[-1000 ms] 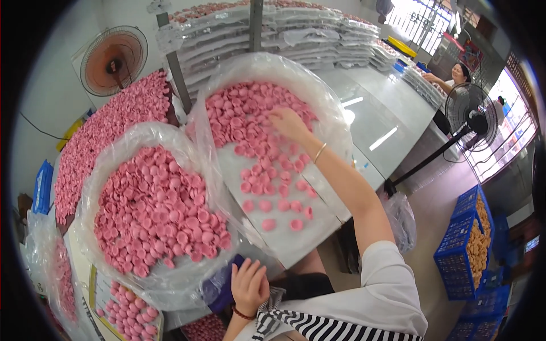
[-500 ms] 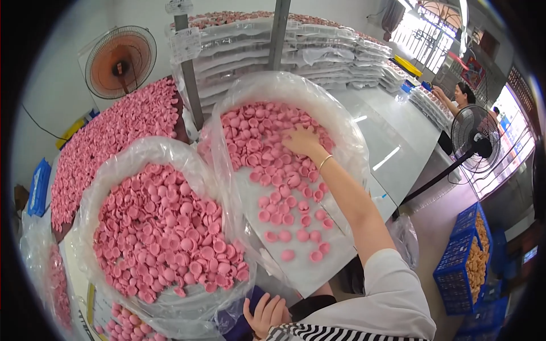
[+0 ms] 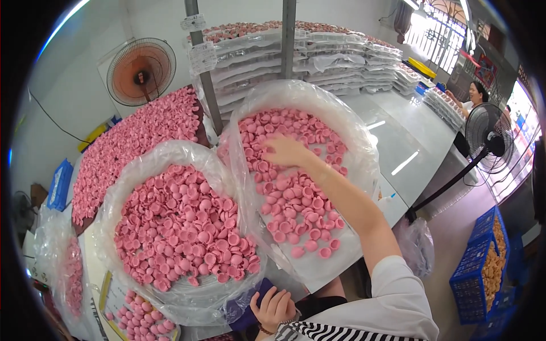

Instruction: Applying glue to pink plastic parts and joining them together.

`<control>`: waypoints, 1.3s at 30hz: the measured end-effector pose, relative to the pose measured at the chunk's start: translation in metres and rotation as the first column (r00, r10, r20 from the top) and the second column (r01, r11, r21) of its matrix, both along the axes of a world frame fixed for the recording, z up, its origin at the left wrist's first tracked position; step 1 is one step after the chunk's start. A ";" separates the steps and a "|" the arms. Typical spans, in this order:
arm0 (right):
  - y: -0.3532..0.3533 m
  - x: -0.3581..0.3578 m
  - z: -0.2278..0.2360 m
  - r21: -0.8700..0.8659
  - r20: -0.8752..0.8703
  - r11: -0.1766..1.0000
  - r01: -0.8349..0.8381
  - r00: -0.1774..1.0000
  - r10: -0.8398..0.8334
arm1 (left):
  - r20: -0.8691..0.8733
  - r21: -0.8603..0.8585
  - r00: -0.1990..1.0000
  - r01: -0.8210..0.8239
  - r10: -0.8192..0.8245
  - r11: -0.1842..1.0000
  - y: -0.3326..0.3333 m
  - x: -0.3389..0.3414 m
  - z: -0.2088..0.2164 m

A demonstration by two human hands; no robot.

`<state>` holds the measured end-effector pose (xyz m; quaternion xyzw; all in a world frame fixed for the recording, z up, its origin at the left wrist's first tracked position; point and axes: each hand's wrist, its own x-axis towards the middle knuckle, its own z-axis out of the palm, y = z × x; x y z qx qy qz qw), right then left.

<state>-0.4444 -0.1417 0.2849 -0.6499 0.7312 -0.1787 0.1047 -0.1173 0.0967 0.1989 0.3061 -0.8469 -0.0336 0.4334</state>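
Note:
My right hand (image 3: 286,151) reaches over a wide, rolled-down clear plastic bag (image 3: 354,132), its fingers spread and slightly blurred above small pink half-round shells (image 3: 296,196). Nothing shows in its grip. Lower in the view, my left hand (image 3: 275,307) rests by my body with loosely bent, parted fingers. It lies beside a dark purple thing (image 3: 245,311) whose kind I cannot make out. To the left stands a second plastic bag (image 3: 122,162), filled with the same pink shells (image 3: 182,224).
A sloping heap of pink pieces (image 3: 136,133) lies at the far left, below an orange-tinted fan (image 3: 141,73). Stacked bagged trays (image 3: 341,68) line the back. A black fan (image 3: 489,139) stands right, near blue crates (image 3: 478,267). Another person (image 3: 476,94) sits far right.
My right hand has swept left and nearer over the pink shells, and more of them now lie bunched toward the near side. The view has shifted slightly.

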 end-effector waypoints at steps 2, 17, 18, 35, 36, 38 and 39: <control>-0.035 0.017 0.000 -0.017 -0.054 0.982 0.187 0.981 -0.188 | 0.001 -0.005 1.000 -0.006 0.006 1.000 0.002 -0.001 -0.001; 0.021 0.054 -0.038 0.146 -0.186 0.984 -0.102 0.974 0.128 | -0.004 0.026 0.998 -0.060 0.060 0.998 0.000 -0.010 0.007; 0.033 0.056 -0.040 0.144 -0.191 0.984 -0.106 0.973 0.133 | -0.016 0.025 0.999 -0.042 0.042 0.999 0.000 -0.009 0.006; -0.007 0.010 -0.046 0.034 -0.013 0.929 0.368 0.930 -0.367 | -0.059 -0.056 0.998 -0.034 0.031 0.998 0.009 -0.014 0.008; -0.009 0.025 -0.042 0.037 -0.015 0.937 0.346 0.938 -0.346 | -0.060 -0.052 0.997 -0.057 0.054 0.997 0.008 -0.014 0.008; -0.006 0.044 -0.039 0.169 -0.132 0.969 0.180 0.978 -0.159 | -0.025 -0.066 0.999 -0.028 0.026 0.997 0.007 -0.013 0.004; -0.003 0.054 -0.041 0.164 -0.178 0.974 0.158 0.976 -0.128 | -0.027 -0.074 0.999 -0.039 0.037 0.997 0.006 -0.010 0.004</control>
